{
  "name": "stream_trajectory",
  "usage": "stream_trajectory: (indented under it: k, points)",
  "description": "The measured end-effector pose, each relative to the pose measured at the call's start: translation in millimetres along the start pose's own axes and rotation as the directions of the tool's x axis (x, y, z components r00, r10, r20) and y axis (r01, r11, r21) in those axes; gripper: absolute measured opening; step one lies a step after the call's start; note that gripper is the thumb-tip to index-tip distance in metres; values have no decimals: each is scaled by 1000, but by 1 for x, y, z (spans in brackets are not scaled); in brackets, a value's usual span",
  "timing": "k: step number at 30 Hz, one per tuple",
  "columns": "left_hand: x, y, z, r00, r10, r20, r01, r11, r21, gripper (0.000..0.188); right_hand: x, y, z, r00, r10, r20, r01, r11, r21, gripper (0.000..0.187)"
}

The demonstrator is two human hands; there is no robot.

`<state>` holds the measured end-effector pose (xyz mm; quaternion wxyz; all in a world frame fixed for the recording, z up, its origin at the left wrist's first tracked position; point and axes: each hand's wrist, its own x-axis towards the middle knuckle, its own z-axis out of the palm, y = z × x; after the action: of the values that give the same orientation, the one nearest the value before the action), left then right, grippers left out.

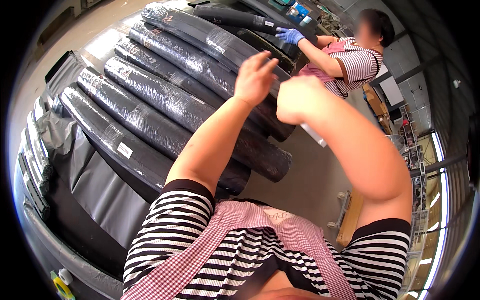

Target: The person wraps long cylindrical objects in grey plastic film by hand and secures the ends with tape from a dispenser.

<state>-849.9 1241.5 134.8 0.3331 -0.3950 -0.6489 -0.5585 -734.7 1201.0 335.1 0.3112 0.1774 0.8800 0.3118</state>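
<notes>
Both my arms reach forward over a stack of long rolls wrapped in black film. My left hand is raised above the rolls, its fingers apart and slightly blurred, with nothing visible in it. Close to its right, my right hand is curled closed, its fingers mostly hidden behind the back of the hand. A small white strip shows just below that wrist; whether the hand holds it cannot be made out. Nearest the hands lies a thick shiny roll. A white label is stuck on a nearer roll.
A person with blue gloves stands at the far right, one hand on a black roll. Grey sheeting and more wrapped rolls lie at left. A wheeled wooden cart stands at right. Yellow tape lies lower left.
</notes>
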Motion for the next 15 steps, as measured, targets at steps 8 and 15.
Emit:
stream_trajectory:
  k: [8, 15]
  points:
    - [-13, 16, 34, 961, -46, 271, -32, 961, 276, 72, 64, 8, -45, 985, 108, 133, -78, 975, -209, 33]
    - [-13, 21, 20, 969, -62, 240, 39, 994, 99, 74, 59, 43, -49, 968, -46, 248, 20, 994, 106, 33]
